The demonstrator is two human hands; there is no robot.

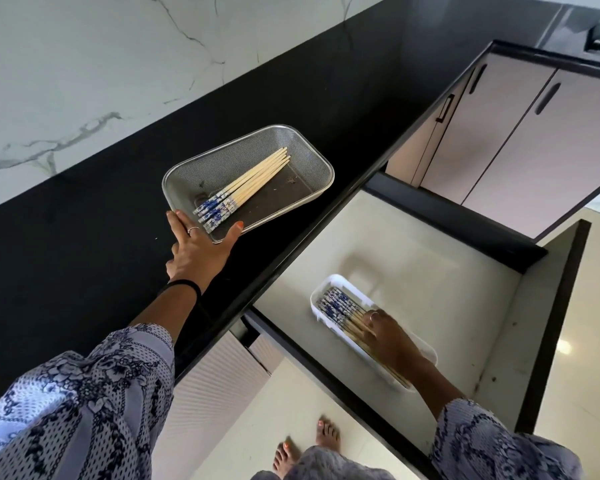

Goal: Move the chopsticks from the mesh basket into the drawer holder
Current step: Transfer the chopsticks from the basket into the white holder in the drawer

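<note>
Several chopsticks [248, 188] lie in the basket [321, 174], their patterned ends just beyond the left hand [201, 251], which steadies the rim with spread, uncurled fingers. More chopsticks [340, 308] already sit in the holder [426, 355] under the right hand [392, 337], apparently pressing them flat, though its fingers are hard to see. Roughly half remains to move.

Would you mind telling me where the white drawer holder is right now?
In the head view, lower right: the white drawer holder sits in the open drawer below the black counter, under the right hand.
</note>
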